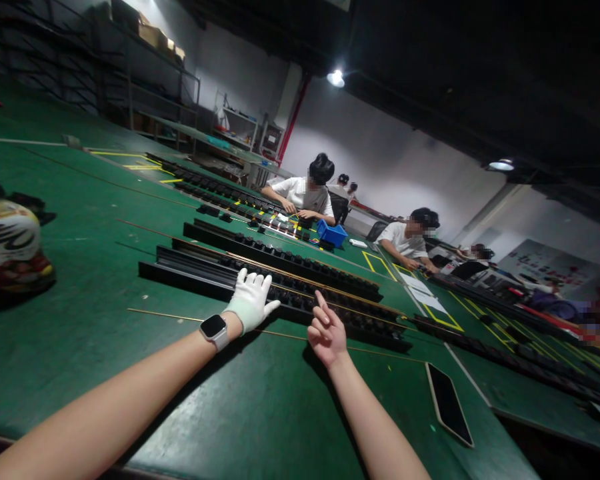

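Note:
My left hand (pixel 251 300) wears a white glove and lies flat with fingers spread on a long black strip (pixel 280 297) full of small black parts. A smartwatch (pixel 214 329) sits on that wrist. My bare right hand (pixel 326 331) hovers just before the same strip, index finger pointing at it, the other fingers curled in with nothing visible in them. A thin brass rod (pixel 170 315) lies on the green table (pixel 105 320) in front of the strip, passing under my hands.
More black strips (pixel 280 257) lie further back. A phone (pixel 449 403) lies face down at my right. A painted jar (pixel 10 243) stands at the left. A blue bin (pixel 333 234) sits by co-workers seated along the table's far side.

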Available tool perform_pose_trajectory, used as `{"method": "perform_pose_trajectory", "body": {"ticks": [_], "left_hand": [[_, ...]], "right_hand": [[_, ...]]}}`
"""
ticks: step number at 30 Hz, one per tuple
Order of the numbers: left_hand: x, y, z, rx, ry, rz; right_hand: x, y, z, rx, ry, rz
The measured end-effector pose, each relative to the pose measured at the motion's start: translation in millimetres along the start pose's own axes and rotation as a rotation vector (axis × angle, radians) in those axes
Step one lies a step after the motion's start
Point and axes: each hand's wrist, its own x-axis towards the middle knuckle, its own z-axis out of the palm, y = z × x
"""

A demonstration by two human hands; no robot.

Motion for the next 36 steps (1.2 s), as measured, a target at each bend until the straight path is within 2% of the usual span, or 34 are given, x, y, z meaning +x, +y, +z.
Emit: {"method": "perform_pose_trajectory", "body": {"ticks": [12, 25, 36], "left_hand": [[0, 0, 0.0, -0.005, -0.01, -0.002], [0, 1, -4.4, 0.005, -0.018, 0.002], [0, 2, -8.3, -0.02, -0.033, -0.002]], "right_hand": [[0, -1, -6, 0.115, 0.023, -0.1], [1, 7, 0, 0.021, 0.016, -0.007], [5, 12, 0, 0.115, 0.053, 0.013]]}}
